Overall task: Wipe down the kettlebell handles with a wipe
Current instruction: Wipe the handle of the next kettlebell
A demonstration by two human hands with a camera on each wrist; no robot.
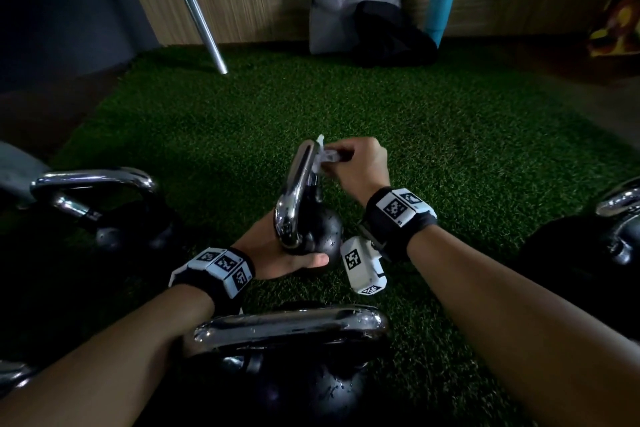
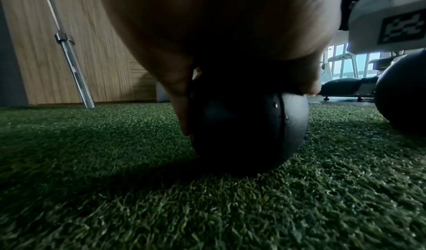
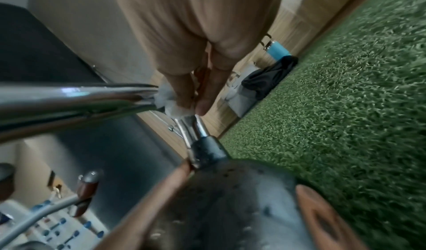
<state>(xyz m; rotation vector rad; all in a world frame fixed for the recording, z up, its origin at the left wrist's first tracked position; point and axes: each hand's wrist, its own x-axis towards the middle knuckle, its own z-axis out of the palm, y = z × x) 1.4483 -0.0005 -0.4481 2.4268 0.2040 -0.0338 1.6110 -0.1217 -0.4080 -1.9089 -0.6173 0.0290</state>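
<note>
Nearest kettlebell [image 1: 277, 357]: it stands on the turf right below my forearms, chrome handle across the top, black ball dotted with droplets.
My left hand [image 1: 277, 255]: I cup the black ball of the small kettlebell [image 1: 313, 229] from its left side, fingers curved round it and thumb laid along its near edge; in the left wrist view the ball sits low on the green turf [image 2: 138, 199], though whether it presses fully into the grass I cannot tell.
Handle [image 1: 299, 184]: the small kettlebell's chrome loop rises from the ball and leans away from me, tilted toward the left.
My right hand [image 1: 360, 163]: my fingers are bent and pinch the wipe [image 1: 320, 152] against the far upper corner of that handle.
Wipe up close: in the right wrist view the white wad [image 3: 170, 99] is squeezed between my fingertips [image 3: 182, 93] and the chrome bend, just above where the handle leg enters the black neck.
Other kettlebells: 1 on my left [image 1: 104, 204], 1 at the right edge [image 1: 616, 229], both on the turf.
Far wall: a steel barbell [image 1: 194, 7] leans on the wood panel; a grey bag [image 1: 346, 7], a dark bundle [image 1: 391, 35] and a blue bottle [image 1: 438, 10] sit at its foot.
</note>
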